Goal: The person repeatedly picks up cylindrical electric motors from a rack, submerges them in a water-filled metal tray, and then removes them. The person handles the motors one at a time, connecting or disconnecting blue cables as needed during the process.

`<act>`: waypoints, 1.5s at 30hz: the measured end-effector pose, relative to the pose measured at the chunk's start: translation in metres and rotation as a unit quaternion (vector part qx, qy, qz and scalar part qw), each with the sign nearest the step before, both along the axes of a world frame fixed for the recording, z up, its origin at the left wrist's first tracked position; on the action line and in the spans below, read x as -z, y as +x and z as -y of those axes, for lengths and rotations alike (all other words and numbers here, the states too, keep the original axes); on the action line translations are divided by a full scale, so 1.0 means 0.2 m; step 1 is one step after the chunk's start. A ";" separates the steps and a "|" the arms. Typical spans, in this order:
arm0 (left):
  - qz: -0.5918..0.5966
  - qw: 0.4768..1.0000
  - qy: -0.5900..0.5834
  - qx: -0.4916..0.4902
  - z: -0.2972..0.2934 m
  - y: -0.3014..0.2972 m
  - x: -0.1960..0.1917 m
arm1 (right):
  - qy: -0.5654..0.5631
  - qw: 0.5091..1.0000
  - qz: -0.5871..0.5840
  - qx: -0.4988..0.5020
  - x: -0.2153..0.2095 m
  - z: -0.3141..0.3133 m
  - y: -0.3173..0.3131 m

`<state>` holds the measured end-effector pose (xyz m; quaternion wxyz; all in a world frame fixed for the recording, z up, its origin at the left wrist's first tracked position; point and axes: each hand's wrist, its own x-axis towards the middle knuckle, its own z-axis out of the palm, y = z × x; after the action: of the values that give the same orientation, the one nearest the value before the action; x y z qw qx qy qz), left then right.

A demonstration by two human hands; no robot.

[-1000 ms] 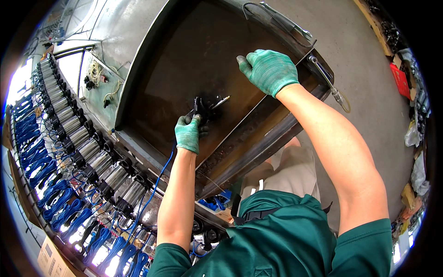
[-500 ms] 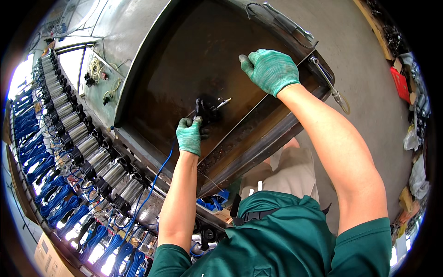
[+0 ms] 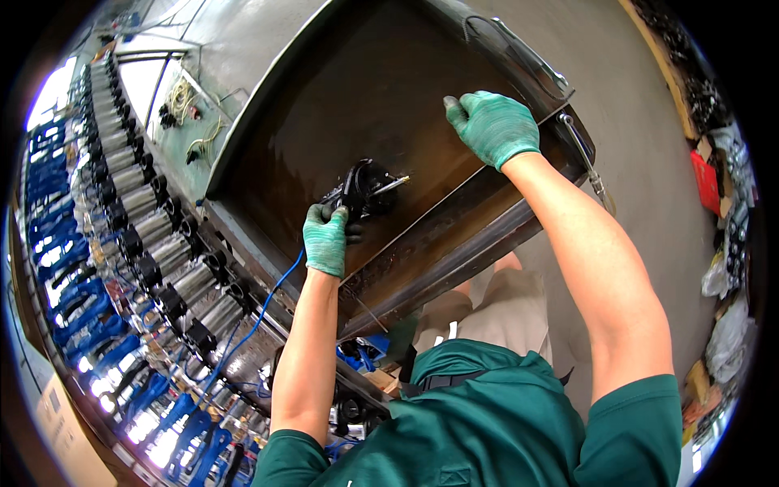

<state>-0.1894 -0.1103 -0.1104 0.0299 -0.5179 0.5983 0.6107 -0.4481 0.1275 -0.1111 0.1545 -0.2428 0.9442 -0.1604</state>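
Note:
My left hand [image 3: 326, 238], in a green glove, grips a small black power tool [image 3: 363, 188] whose metal tip points right, held on the dark brown surface of a shallow metal tray [image 3: 341, 105]. A blue hose [image 3: 260, 312] runs down from under that hand. My right hand [image 3: 492, 126], also gloved in green, rests flat on the tray near its right rim, fingers together, holding nothing.
A long row of silver and black cylindrical parts [image 3: 154, 243] with blue pieces [image 3: 57, 211] beside them curves along the left. A metal rod handle [image 3: 588, 166] sticks out at the tray's right corner. Grey concrete floor [image 3: 649, 203] lies right, with clutter [image 3: 722, 195] at its edge.
The view has shifted a little; both hands keep nearly the same places, the left one still on the black tool.

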 end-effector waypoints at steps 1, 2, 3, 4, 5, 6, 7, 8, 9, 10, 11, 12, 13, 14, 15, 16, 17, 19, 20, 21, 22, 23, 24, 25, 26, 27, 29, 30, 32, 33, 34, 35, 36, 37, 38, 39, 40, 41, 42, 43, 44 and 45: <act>-0.011 1.000 -0.001 -0.005 -0.01 0.01 -0.06 | -0.003 1.000 -0.002 -0.002 0.00 0.00 0.00; -0.008 1.000 -0.023 -0.002 -0.02 0.02 -0.13 | 0.000 1.000 0.000 -0.003 -0.01 0.00 0.00; -0.028 0.999 -0.027 0.002 -0.02 0.04 -0.21 | 0.015 1.000 0.002 -0.007 -0.02 0.00 0.00; -0.046 0.998 -0.039 -0.009 -0.03 0.08 -0.27 | 0.027 1.000 0.003 -0.015 -0.04 0.00 0.01; -0.066 0.996 -0.052 -0.019 -0.04 0.10 -0.33 | 0.040 0.999 0.000 -0.022 -0.05 0.00 0.00; -0.073 0.995 -0.062 -0.024 -0.06 0.13 -0.40 | 0.042 0.999 0.011 -0.022 -0.06 0.00 0.00; -0.080 0.994 -0.072 -0.028 -0.08 0.15 -0.48 | 0.030 0.999 0.002 -0.030 -0.06 -0.01 0.01; -0.090 0.992 -0.082 -0.031 -0.10 0.17 -0.56 | 0.017 0.999 -0.010 -0.036 -0.05 -0.02 0.01; -0.096 0.990 -0.096 -0.032 -0.11 0.18 -0.64 | 0.005 0.999 -0.021 -0.042 -0.06 -0.03 0.01; -0.099 0.988 -0.109 -0.036 -0.13 0.22 -0.71 | -0.032 0.998 0.011 -0.043 -0.08 -0.03 0.01; -0.102 0.987 -0.121 -0.037 -0.15 0.24 -0.78 | -0.120 0.991 0.037 -0.056 -0.09 -0.02 0.05; -0.108 0.985 -0.133 -0.035 -0.17 0.26 -0.84 | -0.206 0.974 0.064 -0.069 -0.10 -0.01 0.11; -0.113 0.983 -0.141 -0.036 -0.20 0.27 -0.90 | -0.288 0.949 0.097 -0.085 -0.13 0.00 0.18; -0.111 0.982 -0.146 -0.041 -0.24 0.29 -0.96 | -0.292 0.938 0.124 -0.141 -0.28 0.04 0.30; -0.112 0.981 -0.152 -0.044 -0.27 0.31 -1.00 | -0.294 0.924 0.148 -0.194 -0.47 0.10 0.44; -0.146 0.972 -0.176 -0.045 -0.30 0.35 -0.98 | -0.253 0.930 0.153 -0.219 -0.61 0.13 0.57; -0.148 0.975 -0.156 -0.052 -0.34 0.34 -1.03 | -0.209 0.934 0.156 -0.243 -0.72 0.15 0.68; -0.137 0.973 -0.178 -0.057 -0.40 0.35 -1.07 | -0.156 0.951 0.176 -0.198 -0.78 0.15 0.75; -0.107 0.973 -0.202 -0.036 -0.44 0.35 -1.11 | -0.184 0.947 0.190 -0.184 -0.73 0.13 0.77; -0.099 0.979 -0.176 -0.026 -0.47 0.38 -1.11 | -0.211 0.941 0.205 -0.169 -0.68 0.10 0.79; -0.086 0.979 -0.184 -0.029 -0.50 0.40 -1.12 | -0.232 0.932 0.225 -0.164 -0.66 0.08 0.81; -0.072 0.979 -0.188 -0.028 -0.54 0.41 -1.12 | -0.234 0.928 0.237 -0.166 -0.63 0.05 0.82; -0.071 0.977 -0.201 -0.030 -0.57 0.42 -1.12 | -0.236 0.924 0.249 -0.169 -0.60 0.03 0.83; -0.067 0.973 -0.223 -0.008 -0.59 0.44 -1.05 | -0.238 0.920 0.259 -0.170 -0.56 0.01 0.83; -0.073 0.970 -0.233 -0.007 -0.62 0.46 -1.02 | -0.253 0.913 0.270 -0.171 -0.52 -0.02 0.84; -0.080 0.967 -0.243 -0.007 -0.66 0.46 -1.00 | -0.259 0.908 0.282 -0.170 -0.46 -0.05 0.85; -0.041 0.963 -0.266 0.003 -0.73 0.45 -0.99 | -0.270 0.898 0.306 -0.167 -0.38 -0.09 0.85; -0.020 0.966 -0.258 0.009 -0.76 0.45 -0.98 | -0.223 0.900 0.339 -0.161 -0.38 -0.12 0.84; 0.004 0.971 -0.238 0.022 -0.83 0.44 -0.95 | -0.218 0.897 0.344 -0.170 -0.34 -0.19 0.83; 0.012 0.974 -0.224 0.034 -0.85 0.43 -0.94 | -0.216 0.896 0.347 -0.174 -0.30 -0.22 0.83; 0.011 0.980 -0.198 0.029 -0.87 0.42 -0.92 | -0.210 0.892 0.362 -0.170 -0.26 -0.26 0.82; 0.010 0.985 -0.172 0.025 -0.89 0.41 -0.90 | -0.208 0.888 0.378 -0.162 -0.22 -0.29 0.81; 0.013 0.979 -0.200 0.040 -0.92 0.39 -0.89 | -0.207 0.883 0.393 -0.153 -0.17 -0.33 0.79; 0.002 0.981 -0.191 0.033 -0.95 0.39 -0.84 | -0.205 0.878 0.408 -0.146 -0.14 -0.35 0.78; -0.003 0.982 -0.184 0.038 -0.96 0.38 -0.83 | -0.192 0.878 0.415 -0.143 -0.12 -0.37 0.76; -0.007 0.983 -0.177 0.043 -0.98 0.37 -0.83 | -0.191 0.878 0.412 -0.147 -0.09 -0.38 0.74; 0.019 0.981 -0.180 0.067 -0.99 0.35 -0.85 | -0.191 0.879 0.410 -0.150 -0.07 -0.39 0.74; 0.008 0.983 -0.174 0.054 -0.99 0.35 -0.83 | -0.190 0.879 0.409 -0.153 -0.05 -0.40 0.73; -0.004 0.985 -0.168 0.042 -0.99 0.35 -0.81 | -0.201 0.880 0.395 -0.170 -0.03 -0.40 0.72; -0.014 0.986 -0.161 0.029 -0.99 0.37 -0.80 | -0.188 0.882 0.398 -0.166 -0.06 -0.40 0.72; -0.001 0.988 -0.142 0.053 -0.98 0.38 -0.82 | -0.174 0.884 0.401 -0.163 -0.09 -0.39 0.73; -0.037 0.991 -0.124 0.045 -0.99 0.41 -0.78 | -0.161 0.886 0.405 -0.160 -0.11 -0.39 0.74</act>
<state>-0.1078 0.0882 0.0449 -0.0293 -0.4669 0.6930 0.5486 -0.3003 0.2055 -0.0889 0.5055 -0.3260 0.7094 -0.3674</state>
